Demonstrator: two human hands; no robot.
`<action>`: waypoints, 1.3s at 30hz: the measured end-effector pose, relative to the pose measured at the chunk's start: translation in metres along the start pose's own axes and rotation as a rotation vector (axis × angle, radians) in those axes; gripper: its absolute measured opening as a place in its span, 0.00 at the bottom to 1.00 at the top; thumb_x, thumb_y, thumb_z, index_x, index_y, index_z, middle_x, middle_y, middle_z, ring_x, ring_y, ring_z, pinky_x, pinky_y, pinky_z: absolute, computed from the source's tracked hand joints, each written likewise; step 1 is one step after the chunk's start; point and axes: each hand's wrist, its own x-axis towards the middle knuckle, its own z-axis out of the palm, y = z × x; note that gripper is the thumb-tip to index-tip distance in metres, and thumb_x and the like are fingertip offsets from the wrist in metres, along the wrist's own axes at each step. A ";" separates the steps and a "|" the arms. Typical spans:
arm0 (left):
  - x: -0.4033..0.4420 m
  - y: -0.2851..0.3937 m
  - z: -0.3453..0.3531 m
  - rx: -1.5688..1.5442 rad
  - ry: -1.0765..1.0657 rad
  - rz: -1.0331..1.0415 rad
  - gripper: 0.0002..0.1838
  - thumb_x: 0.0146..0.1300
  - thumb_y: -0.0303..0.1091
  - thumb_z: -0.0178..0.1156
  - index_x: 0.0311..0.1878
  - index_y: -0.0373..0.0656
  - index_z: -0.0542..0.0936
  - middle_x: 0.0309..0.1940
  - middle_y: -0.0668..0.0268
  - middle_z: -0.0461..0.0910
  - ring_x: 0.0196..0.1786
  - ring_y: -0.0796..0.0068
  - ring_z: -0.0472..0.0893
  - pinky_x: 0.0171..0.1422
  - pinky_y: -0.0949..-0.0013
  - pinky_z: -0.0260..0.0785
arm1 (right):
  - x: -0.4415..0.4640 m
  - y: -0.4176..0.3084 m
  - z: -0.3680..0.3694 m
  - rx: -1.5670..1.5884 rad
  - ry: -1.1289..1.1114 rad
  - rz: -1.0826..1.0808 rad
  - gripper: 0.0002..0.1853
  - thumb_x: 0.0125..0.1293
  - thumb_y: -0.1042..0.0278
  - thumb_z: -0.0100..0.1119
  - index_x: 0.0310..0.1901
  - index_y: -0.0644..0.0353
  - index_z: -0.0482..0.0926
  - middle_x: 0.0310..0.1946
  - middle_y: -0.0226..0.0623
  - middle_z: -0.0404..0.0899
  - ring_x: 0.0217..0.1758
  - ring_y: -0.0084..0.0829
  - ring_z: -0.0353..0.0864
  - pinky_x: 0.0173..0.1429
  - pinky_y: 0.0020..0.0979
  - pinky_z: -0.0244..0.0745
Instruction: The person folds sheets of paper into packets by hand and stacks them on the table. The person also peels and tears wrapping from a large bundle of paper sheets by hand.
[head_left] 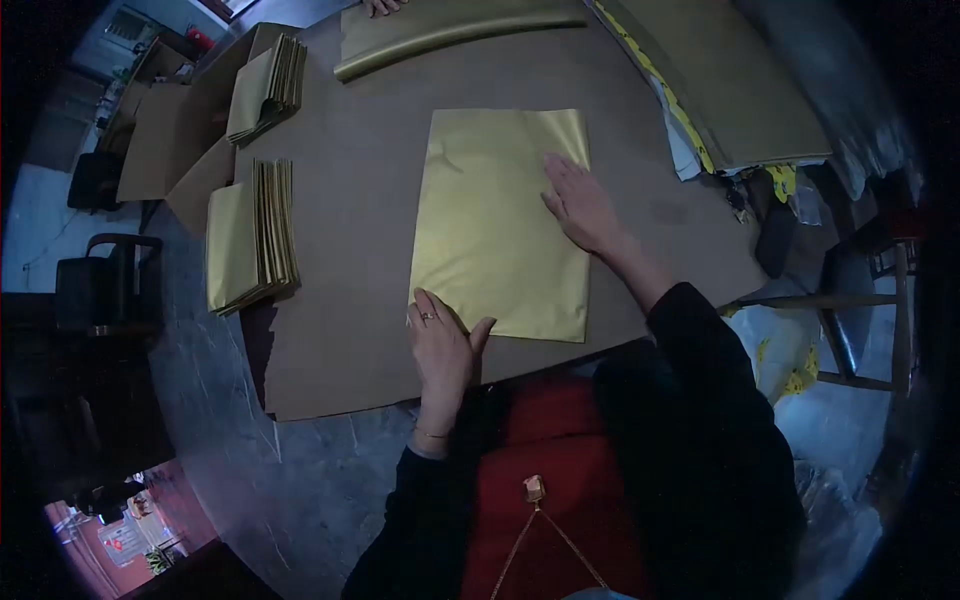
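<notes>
A gold sheet (500, 220), paper or foil-like, lies flat before me on the brown board-covered table (345, 250). Its surface shows small creases, mostly near the lower corners. My left hand (442, 345) rests on the sheet's lower left corner, thumb apart from the fingers, with a ring on one finger. On the upper right part of the sheet my right hand (580, 205) lies with fingers stretched out. Neither hand grips anything that I can see. Whether the sheet is one layer or folded, I cannot tell.
Two stacks of folded gold pieces, the nearer stack (250, 235) and the farther stack (268, 90), stand at the left. A gold roll (460, 45) lies at the far edge, near another person's hand (383, 6). Large brown sheets (740, 80) with yellow tape occupy the right.
</notes>
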 end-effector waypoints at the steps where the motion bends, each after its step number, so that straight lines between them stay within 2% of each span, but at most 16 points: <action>1: 0.001 0.000 0.000 0.001 0.001 0.003 0.52 0.54 0.62 0.59 0.61 0.17 0.58 0.60 0.42 0.62 0.57 0.50 0.66 0.63 0.59 0.64 | 0.002 0.002 0.000 0.000 -0.011 -0.002 0.29 0.72 0.53 0.37 0.68 0.64 0.55 0.68 0.48 0.57 0.72 0.43 0.54 0.73 0.42 0.49; 5: -0.002 -0.001 0.004 0.047 0.002 0.010 0.52 0.55 0.64 0.56 0.62 0.17 0.58 0.62 0.42 0.60 0.59 0.50 0.66 0.62 0.60 0.67 | 0.009 0.012 0.001 0.032 -0.046 -0.014 0.29 0.72 0.53 0.37 0.69 0.62 0.54 0.68 0.48 0.57 0.72 0.44 0.54 0.74 0.39 0.48; 9: 0.000 0.001 -0.001 0.080 -0.068 -0.012 0.52 0.57 0.65 0.53 0.62 0.18 0.57 0.64 0.42 0.58 0.62 0.49 0.64 0.62 0.60 0.68 | 0.028 0.018 -0.014 0.057 -0.036 0.004 0.29 0.72 0.55 0.39 0.67 0.65 0.56 0.67 0.51 0.58 0.71 0.46 0.56 0.73 0.40 0.51; 11: -0.002 0.002 -0.001 0.114 -0.055 -0.010 0.52 0.57 0.65 0.53 0.62 0.18 0.57 0.64 0.42 0.58 0.62 0.49 0.64 0.63 0.60 0.67 | 0.038 0.027 -0.014 0.098 -0.046 0.122 0.29 0.72 0.55 0.39 0.67 0.66 0.55 0.67 0.51 0.58 0.71 0.45 0.55 0.74 0.39 0.50; 15: -0.002 -0.002 0.006 0.075 0.003 0.009 0.51 0.56 0.63 0.55 0.62 0.18 0.58 0.63 0.41 0.59 0.60 0.50 0.65 0.62 0.62 0.68 | 0.064 0.058 -0.001 -0.027 0.014 0.112 0.32 0.73 0.52 0.34 0.70 0.65 0.49 0.70 0.46 0.54 0.74 0.42 0.51 0.75 0.40 0.47; 16: -0.002 -0.002 0.005 0.074 0.006 0.006 0.51 0.56 0.63 0.55 0.62 0.18 0.58 0.63 0.41 0.59 0.60 0.50 0.65 0.62 0.62 0.68 | 0.066 0.063 -0.002 -0.018 -0.005 0.115 0.30 0.73 0.55 0.32 0.70 0.64 0.47 0.71 0.47 0.51 0.75 0.41 0.48 0.76 0.41 0.41; 20: -0.002 0.005 -0.004 0.008 -0.022 -0.016 0.50 0.57 0.61 0.56 0.61 0.17 0.58 0.62 0.41 0.60 0.59 0.50 0.66 0.62 0.62 0.66 | 0.073 0.067 -0.004 -0.176 -0.032 0.172 0.31 0.73 0.53 0.31 0.71 0.63 0.47 0.72 0.43 0.49 0.75 0.38 0.47 0.76 0.43 0.39; 21: -0.003 0.005 -0.004 0.015 -0.010 -0.007 0.50 0.57 0.61 0.57 0.61 0.17 0.58 0.62 0.41 0.60 0.59 0.50 0.66 0.63 0.61 0.66 | 0.067 0.063 -0.003 -0.172 -0.047 0.170 0.31 0.73 0.53 0.31 0.71 0.63 0.47 0.72 0.43 0.49 0.75 0.38 0.47 0.76 0.43 0.39; 23: -0.003 -0.001 0.005 0.045 0.040 0.021 0.50 0.55 0.60 0.59 0.61 0.17 0.58 0.62 0.42 0.60 0.57 0.51 0.67 0.62 0.60 0.65 | 0.053 0.053 0.001 -0.369 -0.055 0.176 0.32 0.73 0.49 0.32 0.70 0.63 0.48 0.73 0.40 0.47 0.76 0.36 0.47 0.75 0.45 0.40; 28: 0.000 0.004 -0.001 0.014 -0.004 -0.020 0.51 0.53 0.60 0.60 0.61 0.18 0.58 0.61 0.42 0.62 0.56 0.51 0.68 0.61 0.59 0.66 | -0.043 -0.006 -0.014 -0.244 -0.151 0.081 0.31 0.72 0.51 0.36 0.70 0.63 0.52 0.72 0.41 0.48 0.76 0.36 0.46 0.75 0.48 0.40; 32: -0.001 -0.002 0.008 0.061 0.070 0.038 0.51 0.53 0.63 0.57 0.60 0.18 0.61 0.59 0.43 0.63 0.56 0.51 0.68 0.60 0.60 0.67 | -0.113 -0.059 -0.036 -0.206 -0.252 0.045 0.32 0.72 0.52 0.39 0.70 0.62 0.51 0.73 0.40 0.46 0.76 0.35 0.45 0.75 0.48 0.40; 34: 0.000 -0.001 0.007 0.076 0.049 0.018 0.51 0.53 0.64 0.57 0.60 0.19 0.61 0.60 0.43 0.63 0.56 0.50 0.67 0.59 0.59 0.68 | -0.134 -0.071 -0.040 -0.069 -0.276 0.051 0.32 0.70 0.56 0.44 0.70 0.62 0.50 0.73 0.41 0.44 0.77 0.37 0.43 0.75 0.50 0.37; 39: 0.000 -0.003 0.009 0.080 0.047 0.006 0.51 0.52 0.64 0.57 0.60 0.19 0.61 0.60 0.43 0.63 0.56 0.50 0.68 0.57 0.60 0.70 | -0.145 -0.074 -0.045 -0.127 -0.327 0.069 0.30 0.72 0.53 0.38 0.71 0.59 0.50 0.73 0.37 0.45 0.76 0.35 0.43 0.75 0.49 0.38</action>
